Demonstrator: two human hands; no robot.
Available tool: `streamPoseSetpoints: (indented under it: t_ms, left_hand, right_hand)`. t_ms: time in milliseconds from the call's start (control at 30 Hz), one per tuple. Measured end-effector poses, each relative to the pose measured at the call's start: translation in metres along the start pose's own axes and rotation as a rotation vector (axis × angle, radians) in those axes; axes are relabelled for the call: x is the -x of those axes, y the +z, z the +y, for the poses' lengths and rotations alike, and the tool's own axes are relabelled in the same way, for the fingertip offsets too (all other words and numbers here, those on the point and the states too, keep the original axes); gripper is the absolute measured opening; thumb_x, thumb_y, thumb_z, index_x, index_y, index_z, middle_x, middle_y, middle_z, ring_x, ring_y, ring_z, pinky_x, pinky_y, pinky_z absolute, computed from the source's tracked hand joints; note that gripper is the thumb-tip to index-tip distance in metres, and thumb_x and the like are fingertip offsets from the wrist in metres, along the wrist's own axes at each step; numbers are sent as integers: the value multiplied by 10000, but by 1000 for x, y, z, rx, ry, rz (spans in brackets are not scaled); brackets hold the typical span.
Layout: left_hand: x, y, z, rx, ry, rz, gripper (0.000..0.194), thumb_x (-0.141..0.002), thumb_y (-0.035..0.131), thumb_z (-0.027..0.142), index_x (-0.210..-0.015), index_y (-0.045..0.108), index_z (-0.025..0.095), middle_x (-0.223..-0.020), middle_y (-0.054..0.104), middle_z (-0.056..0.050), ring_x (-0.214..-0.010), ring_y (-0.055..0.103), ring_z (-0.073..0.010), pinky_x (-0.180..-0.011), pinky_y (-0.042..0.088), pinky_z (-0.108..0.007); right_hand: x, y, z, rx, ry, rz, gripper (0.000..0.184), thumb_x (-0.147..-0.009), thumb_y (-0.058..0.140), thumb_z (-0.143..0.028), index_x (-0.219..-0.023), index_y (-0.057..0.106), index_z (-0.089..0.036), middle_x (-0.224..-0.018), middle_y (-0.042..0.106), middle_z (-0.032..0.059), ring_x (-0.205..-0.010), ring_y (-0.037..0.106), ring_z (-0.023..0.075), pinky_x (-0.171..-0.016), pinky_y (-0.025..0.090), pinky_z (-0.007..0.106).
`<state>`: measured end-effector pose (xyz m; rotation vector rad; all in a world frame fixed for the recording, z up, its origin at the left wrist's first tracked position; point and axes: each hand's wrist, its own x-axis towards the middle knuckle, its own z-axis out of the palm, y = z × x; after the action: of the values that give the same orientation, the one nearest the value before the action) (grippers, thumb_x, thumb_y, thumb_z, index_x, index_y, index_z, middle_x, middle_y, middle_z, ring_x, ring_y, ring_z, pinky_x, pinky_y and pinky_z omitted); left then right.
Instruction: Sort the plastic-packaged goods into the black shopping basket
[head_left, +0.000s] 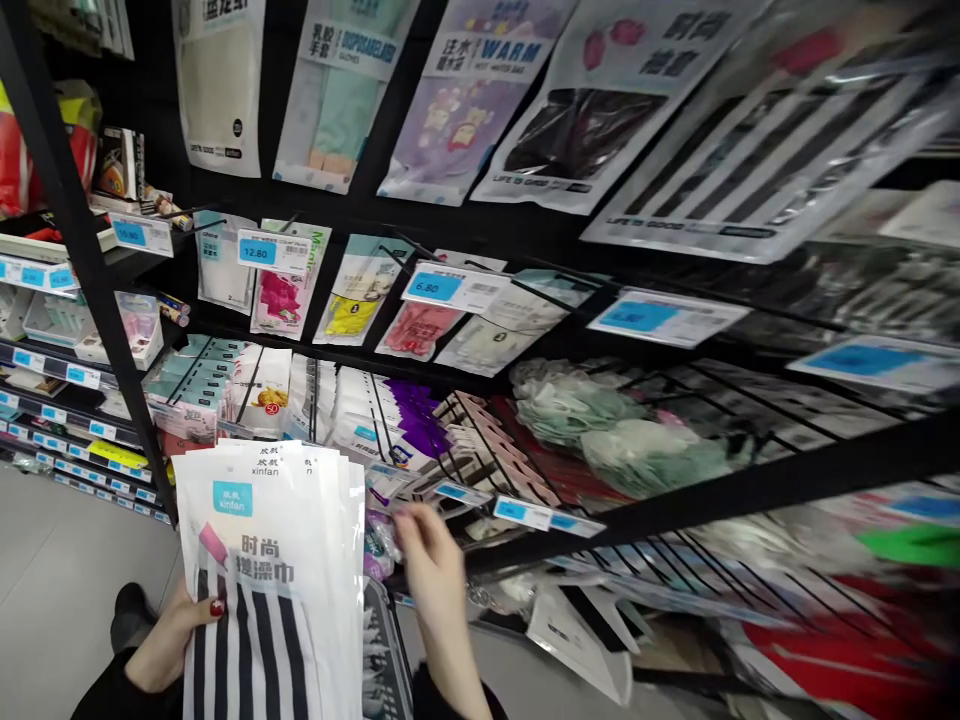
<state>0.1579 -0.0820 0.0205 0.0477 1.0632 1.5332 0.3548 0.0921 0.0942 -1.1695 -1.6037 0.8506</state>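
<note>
My left hand (176, 632) grips a stack of flat white packets of striped bath scrub towels (262, 560) by its left edge, thumb on the front. The packets stand upright, with black and white stripes below a blue label. Just right of the stack is my right hand (435, 570), its fingers bent and drawn together. Whatever they pinch, if anything, is hidden. Beside those fingertips shows a small purple clear-wrapped item (381, 545); I cannot tell whether they touch. A grey basket (401, 660) with packets inside sits below, partly hidden by the stack.
Packaged gloves (349, 95) and a striped towel packet (757, 150) hang on the black rack above. Hooks carry price tags (454, 288). Rows of purple-edged packets (412, 420) and pale green bagged goods (645, 430) fill the hooks below. A dark shoe (133, 615) stands on the grey floor.
</note>
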Motion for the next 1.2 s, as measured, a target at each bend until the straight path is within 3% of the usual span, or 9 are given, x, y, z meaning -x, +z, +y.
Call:
streamPoseSetpoints:
  t_ms: [167, 233, 367, 533, 767, 867, 1000, 1100, 1200]
  left_hand:
    - [5, 18, 10, -66, 59, 12, 705, -501, 803, 261, -1155, 561, 156, -984, 688, -130, -988, 596, -344, -881, 445, -431]
    - [5, 22, 12, -98, 63, -4, 603, -519, 797, 277, -1076, 610, 142, -951, 694, -135, -963, 607, -347, -874, 444, -442]
    - [3, 18, 8, -156, 45, -25, 406, -554, 784, 330, -885, 672, 124, -873, 705, -131, -919, 622, -334, -861, 445, -422]
    - [-3, 9, 2, -167, 78, 75, 478, -515, 744, 531, -783, 668, 143, -781, 707, -99, -890, 629, -320, -751, 487, -366]
    - [0, 9, -1, -128, 96, -13, 372, -640, 694, 473, -821, 652, 151, -785, 707, -76, -886, 633, -279, -745, 492, -335]
    - [1, 11, -3, -129, 77, 60, 389, -632, 682, 505, -791, 635, 154, -761, 702, -67, -849, 642, -274, -734, 494, -338]
    - [1, 13, -4, -125, 61, 142, 441, -567, 703, 545, -748, 633, 149, -713, 701, -54, -783, 652, -260, -677, 498, -316]
    - [0, 12, -5, -116, 73, 100, 422, -589, 707, 519, -760, 652, 138, -740, 712, -65, -767, 653, -252, -640, 496, -301]
    - [-1, 5, -4, -80, 93, 55, 370, -638, 706, 449, -837, 659, 141, -802, 719, -69, -783, 654, -243, -654, 499, -298]
  right_hand:
    - [50, -1, -24, 200, -6, -403, 227, -710, 605, -378, -868, 545, -227, -703, 591, -2, -620, 546, 172, -570, 427, 254]
    - [67, 9, -28, 332, 35, -460, 243, -696, 624, -391, -868, 553, -234, -711, 622, 11, -607, 563, 193, -538, 424, 262]
    - [81, 23, -17, 379, 47, -407, 247, -789, 513, -470, -763, 547, -226, -690, 622, 38, -604, 562, 202, -489, 402, 253]
    - [87, 16, -7, 231, 63, -298, 338, -821, 479, -473, -621, 469, -201, -579, 526, 0, -566, 519, 150, -533, 417, 221]
    - [96, 5, 3, 137, 131, -166, 316, -802, 520, -454, -833, 690, -190, -856, 693, 79, -761, 633, 230, -630, 482, 261]
    - [103, 5, 18, 146, 92, -62, 324, -794, 538, -418, -912, 711, -170, -953, 693, 109, -875, 643, 276, -745, 499, 321]
    - [116, 8, 32, 155, -4, 171, 291, -764, 579, -400, -822, 713, -149, -882, 700, 117, -824, 651, 262, -720, 500, 312]
    - [119, 3, 35, 95, 127, 280, 321, -749, 586, -447, -811, 672, -144, -844, 693, 102, -802, 635, 238, -664, 488, 273]
    - [104, -7, 35, -115, 282, 278, 344, -745, 580, -489, -841, 614, -160, -773, 668, 56, -724, 612, 193, -613, 476, 251]
